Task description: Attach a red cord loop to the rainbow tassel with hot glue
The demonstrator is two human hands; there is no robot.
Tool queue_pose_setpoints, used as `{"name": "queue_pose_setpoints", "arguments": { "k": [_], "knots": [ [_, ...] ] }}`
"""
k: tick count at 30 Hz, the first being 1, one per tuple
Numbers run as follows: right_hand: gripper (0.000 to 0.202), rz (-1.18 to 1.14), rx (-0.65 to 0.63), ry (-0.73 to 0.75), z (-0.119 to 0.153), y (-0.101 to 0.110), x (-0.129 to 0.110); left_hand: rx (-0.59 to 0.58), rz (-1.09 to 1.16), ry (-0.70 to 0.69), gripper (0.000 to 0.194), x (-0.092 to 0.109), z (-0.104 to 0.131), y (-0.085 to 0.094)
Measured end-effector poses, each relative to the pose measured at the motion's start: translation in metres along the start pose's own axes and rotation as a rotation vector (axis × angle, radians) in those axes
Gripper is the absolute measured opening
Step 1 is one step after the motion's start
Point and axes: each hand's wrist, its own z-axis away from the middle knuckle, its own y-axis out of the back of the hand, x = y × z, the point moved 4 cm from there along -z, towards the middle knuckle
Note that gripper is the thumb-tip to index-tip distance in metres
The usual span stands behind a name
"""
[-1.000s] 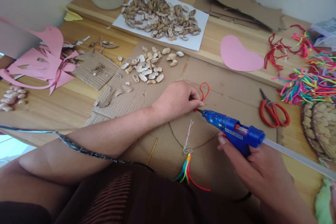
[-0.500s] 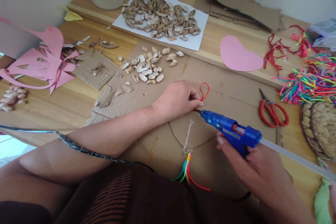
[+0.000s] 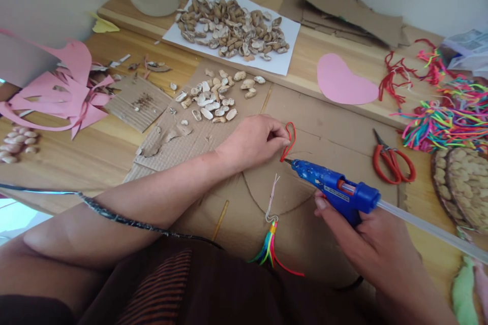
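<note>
My left hand (image 3: 259, 141) pinches a thin red cord (image 3: 293, 134), which forms a narrow loop beyond the fingertips over the cardboard (image 3: 305, 111). In my right hand (image 3: 373, 238) is a blue glue gun (image 3: 335, 185), its fingers wrapped round the handle and a long clear glue stick out of its back. The gun's metal tip touches or nearly touches the lower end of the red cord. Below the tip, a rainbow tassel (image 3: 270, 246) with pale strings lies on the cardboard.
Red-handled scissors (image 3: 393, 162) lie right of the gun. Peanut shells (image 3: 213, 96) are scattered beyond my left hand, more on white paper (image 3: 285, 61). Colourful cords (image 3: 438, 122) sit at the right, pink paper scraps (image 3: 57, 91) at the left. A black cable (image 3: 125, 221) crosses my left forearm.
The fingers of my left hand have drawn slightly back and left from the gun's tip, and the red loop now stands narrower with its lower end exposed. The gun stays almost in place.
</note>
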Motion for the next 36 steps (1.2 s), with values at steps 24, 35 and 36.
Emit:
{"name": "queue_pose_setpoints", "arguments": {
  "k": [24,35,36],
  "knots": [
    [0.028,0.105,-0.021,-0.027,-0.001,0.007,-0.008,-0.112,-0.104,-0.161,0.025,0.005,0.002,-0.001],
    [0.026,0.051,-0.064,-0.062,0.004,0.007,-0.006,-0.247,-0.275,-0.282,0.041,0.007,0.010,0.011],
    [0.027,0.052,-0.064,-0.070,0.006,0.006,-0.005,-0.264,-0.273,-0.287,0.042,0.006,0.010,0.010]
  ]
}}
